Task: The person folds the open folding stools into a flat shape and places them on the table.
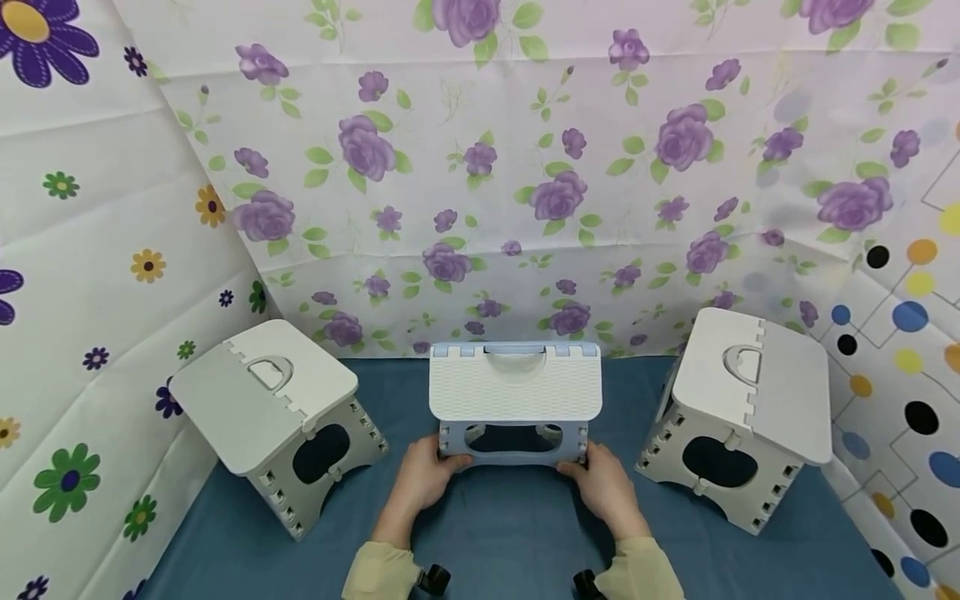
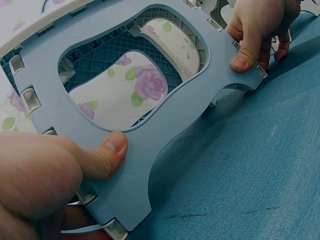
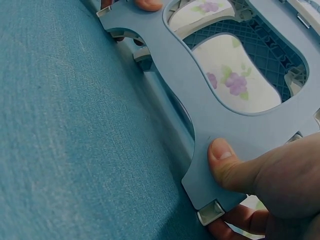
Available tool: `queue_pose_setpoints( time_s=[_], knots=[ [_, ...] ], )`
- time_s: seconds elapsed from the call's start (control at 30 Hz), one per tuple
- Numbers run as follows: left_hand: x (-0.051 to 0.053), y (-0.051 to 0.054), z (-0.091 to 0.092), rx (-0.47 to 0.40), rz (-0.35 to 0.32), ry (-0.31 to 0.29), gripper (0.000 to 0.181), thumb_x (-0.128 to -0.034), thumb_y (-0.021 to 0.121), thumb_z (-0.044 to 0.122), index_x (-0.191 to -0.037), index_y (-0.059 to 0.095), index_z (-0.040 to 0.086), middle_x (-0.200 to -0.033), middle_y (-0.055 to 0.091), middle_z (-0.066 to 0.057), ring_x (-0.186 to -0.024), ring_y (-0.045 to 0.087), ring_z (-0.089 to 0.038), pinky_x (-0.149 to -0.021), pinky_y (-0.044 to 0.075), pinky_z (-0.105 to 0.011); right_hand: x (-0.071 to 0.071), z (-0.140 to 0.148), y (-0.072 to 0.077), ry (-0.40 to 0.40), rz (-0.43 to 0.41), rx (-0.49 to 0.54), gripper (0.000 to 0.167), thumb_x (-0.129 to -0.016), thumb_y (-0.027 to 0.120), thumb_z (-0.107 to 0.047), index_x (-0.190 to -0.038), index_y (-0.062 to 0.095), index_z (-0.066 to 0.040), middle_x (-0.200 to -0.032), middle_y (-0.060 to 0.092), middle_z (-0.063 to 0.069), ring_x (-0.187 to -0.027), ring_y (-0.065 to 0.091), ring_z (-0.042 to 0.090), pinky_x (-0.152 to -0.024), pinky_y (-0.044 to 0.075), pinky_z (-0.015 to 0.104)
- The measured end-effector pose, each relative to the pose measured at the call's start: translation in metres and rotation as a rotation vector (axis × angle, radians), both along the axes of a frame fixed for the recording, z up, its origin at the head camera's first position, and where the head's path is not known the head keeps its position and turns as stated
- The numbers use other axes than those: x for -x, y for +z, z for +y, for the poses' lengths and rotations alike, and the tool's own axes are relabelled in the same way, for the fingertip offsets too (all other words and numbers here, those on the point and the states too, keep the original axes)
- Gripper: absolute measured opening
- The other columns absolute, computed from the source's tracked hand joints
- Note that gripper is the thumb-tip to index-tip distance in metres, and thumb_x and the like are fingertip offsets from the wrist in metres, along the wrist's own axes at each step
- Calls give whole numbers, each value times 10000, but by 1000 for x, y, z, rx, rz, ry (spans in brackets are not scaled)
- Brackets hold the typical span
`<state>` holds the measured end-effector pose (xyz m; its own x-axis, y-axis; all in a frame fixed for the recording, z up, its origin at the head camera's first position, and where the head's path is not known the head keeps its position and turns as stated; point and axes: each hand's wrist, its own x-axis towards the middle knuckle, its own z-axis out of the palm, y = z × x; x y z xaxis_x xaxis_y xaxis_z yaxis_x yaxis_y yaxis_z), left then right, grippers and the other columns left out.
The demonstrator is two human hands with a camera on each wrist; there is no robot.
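A folding step stool with a white slatted-look top and blue leg panels is in the middle of the head view. My left hand grips the left side of its near blue panel, thumb on the face and fingers behind the edge. On the other side my right hand holds the same panel likewise, its thumb lying near the lower corner in the right wrist view. Through the panel's oval opening, the lattice underside and the flowered backdrop show. Part of each hand's fingers is hidden behind the panel.
Two white-and-grey folding stools stand unfolded on the blue cloth, one at left and one at right. A flowered sheet hangs behind, with patterned sheets at both sides.
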<state>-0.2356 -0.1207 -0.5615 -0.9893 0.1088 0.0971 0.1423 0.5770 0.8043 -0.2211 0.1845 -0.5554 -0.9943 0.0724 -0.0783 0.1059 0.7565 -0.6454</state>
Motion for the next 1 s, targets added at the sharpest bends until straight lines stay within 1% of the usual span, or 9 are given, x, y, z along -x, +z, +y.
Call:
queue_pose_setpoints(
  time_s=[0.23,0.37,0.53,0.77,0.87,1.0],
  knots=[
    [1,-1,0,-3,1,-3,316,-959,840,235,-1209,736,71,-1116,769,-98,-987,734,-260,-843,588,-504,3,1,-2,-1,-7,-2,359,-1004,778,-278,-1301,704,-91,-1117,688,134,-1025,670,325,-862,527,630],
    [1,-2,-1,0,-1,-5,300,-961,838,236,-1194,742,73,-1093,772,-87,-957,732,-234,-826,588,-485,3,1,-3,-2,-18,-5,360,-1004,777,-282,-1301,705,-90,-1096,681,123,-996,662,308,-846,525,622],
    [1,-2,-1,-5,-1,-10,306,-962,836,238,-1204,740,76,-1107,771,-88,-976,734,-243,-839,588,-493,2,1,-2,0,-16,-4,341,-1005,777,-290,-1271,712,-87,-1077,674,118,-962,651,291,-820,522,612],
    [-1,-1,-2,-2,-4,-21,327,-957,840,249,-1216,737,77,-1119,772,-95,-989,738,-266,-844,589,-508,0,-1,-3,-8,-17,3,328,-993,791,-284,-1247,723,-88,-1109,689,126,-1027,671,323,-867,527,628],
    [-2,-1,-2,-5,-14,-22,329,-960,838,243,-1223,733,75,-1126,770,-98,-993,737,-266,-847,589,-511,-1,-2,-5,-6,-18,0,327,-989,795,-288,-1239,723,-89,-1107,690,128,-1029,673,330,-861,529,627],
    [0,2,-1,-16,-18,-25,320,-968,830,235,-1227,730,75,-1125,771,-96,-994,739,-258,-848,590,-504,2,0,-5,-11,-12,7,316,-991,793,-278,-1234,724,-88,-1116,689,135,-1030,673,332,-861,528,630]
  ],
)
